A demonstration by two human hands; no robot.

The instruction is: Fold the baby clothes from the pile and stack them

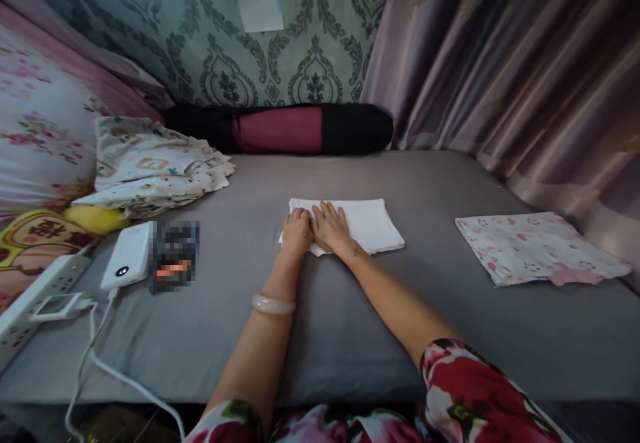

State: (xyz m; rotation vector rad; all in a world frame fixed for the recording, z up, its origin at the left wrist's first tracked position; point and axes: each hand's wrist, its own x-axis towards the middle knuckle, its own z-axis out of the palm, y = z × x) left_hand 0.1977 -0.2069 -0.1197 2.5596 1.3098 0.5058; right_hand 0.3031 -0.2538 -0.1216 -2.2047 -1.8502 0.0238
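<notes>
A folded white cloth [370, 223] lies flat on the grey bed sheet [350, 176] in front of me. My left hand [298, 231] is at the cloth's left end, its fingers curled and close together over the edge. Right beside it, my right hand [330, 228] rests palm down on the cloth, fingers stretched out and slightly spread. The two hands touch or nearly touch. What lies under the left fingers is hidden.
A folded cloth with a pink pattern [535, 246] lies at the right. On the left are a crumpled printed cloth [160, 163], a white power bank [129, 256], a blurred item [175, 256] and a power strip [45, 296] with cables. A black and maroon roll [280, 128] lies along the wall.
</notes>
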